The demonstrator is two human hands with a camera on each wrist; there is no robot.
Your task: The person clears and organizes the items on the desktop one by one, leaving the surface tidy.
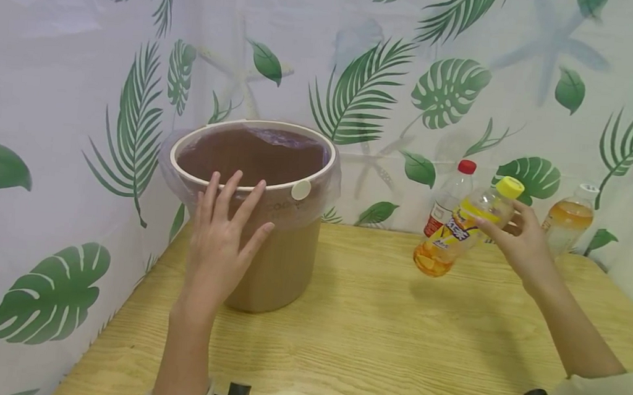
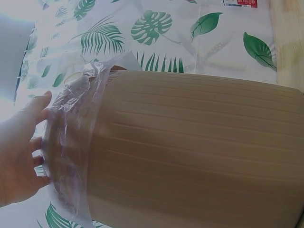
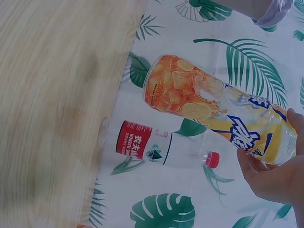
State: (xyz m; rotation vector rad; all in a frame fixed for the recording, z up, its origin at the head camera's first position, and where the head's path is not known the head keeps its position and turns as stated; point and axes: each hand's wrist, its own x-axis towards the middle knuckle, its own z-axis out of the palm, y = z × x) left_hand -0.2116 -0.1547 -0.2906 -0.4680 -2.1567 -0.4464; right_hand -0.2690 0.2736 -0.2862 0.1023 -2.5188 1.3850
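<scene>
My right hand grips a clear plastic drink bottle with a yellow cap and a yellow label. Held near its upper part, the bottle is tilted, with its orange-coloured base off the table toward the left. In the right wrist view, thumb and fingers close around the yellow label. My left hand is spread against the near rim of a brown trash bin, fingertips at the edge. A thin translucent bag lines the bin and folds over its rim.
Behind the held bottle stands a clear water bottle with a red cap and red label. Farther right is a white-capped bottle with an orange label. The wooden table meets a leaf-patterned sheet at the back and left.
</scene>
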